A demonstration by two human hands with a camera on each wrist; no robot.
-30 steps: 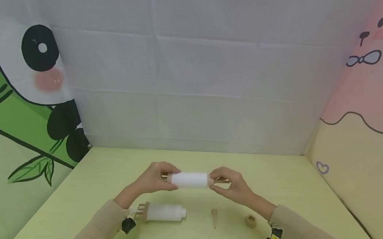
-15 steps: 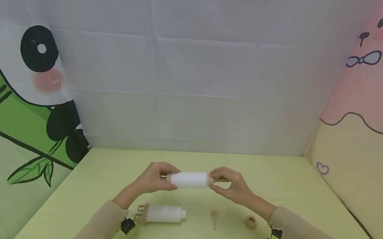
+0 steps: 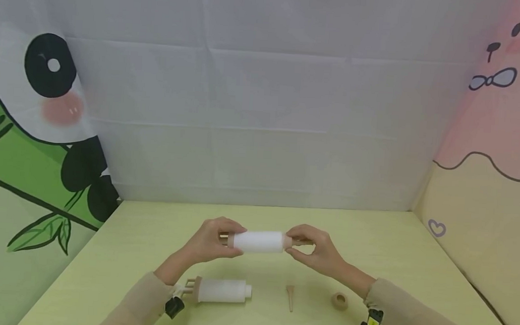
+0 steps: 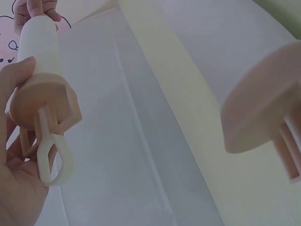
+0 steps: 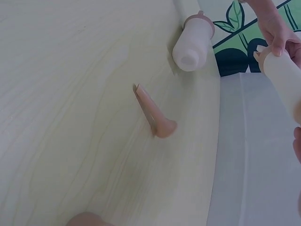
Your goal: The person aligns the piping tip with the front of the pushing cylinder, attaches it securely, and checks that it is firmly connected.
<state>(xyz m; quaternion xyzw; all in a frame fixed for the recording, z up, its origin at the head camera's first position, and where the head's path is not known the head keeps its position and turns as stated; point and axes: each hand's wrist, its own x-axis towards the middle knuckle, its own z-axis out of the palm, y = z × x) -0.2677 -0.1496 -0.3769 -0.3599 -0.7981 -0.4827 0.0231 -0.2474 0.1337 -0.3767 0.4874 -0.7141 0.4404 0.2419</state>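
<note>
Far L of frame: cloth w/ a printed black-and-white panda [image 3: 51, 65] + green bamboo. Lower L: beige sleeve [image 3: 132, 304], black boxy wrist camera [image 3: 173, 307] at its cuff. R of that, low near ctr, a smooth white spare cylinder w/ tan disc base [image 3: 222, 290] lies on its side on the pale yellow surface [image 3: 147, 245], tan prongs to L, narrow white stub to R. Above it, the left hand [image 3: 212, 239]: fingers curled round the L end of the smooth white cylinder w/ tan end caps [image 3: 259, 242], which is held up off the surface, approx. level, lower ctr of frame, btwn both hands. Tan prongs jut from its L cap; left wrist view adds a pale oval loop [image 4: 43, 160] by them. Right hand [image 3: 319, 250]: fingers pinch the R cap, thin tan piece poking out toward the palm. Below, lower ctr-R: small tan flared peg [image 3: 290, 296], wide end up-frame; then round tan ring [image 3: 337, 306] w/ central hole. Far R: cloth w/ pink cartoon animal [image 3: 504, 118].
</note>
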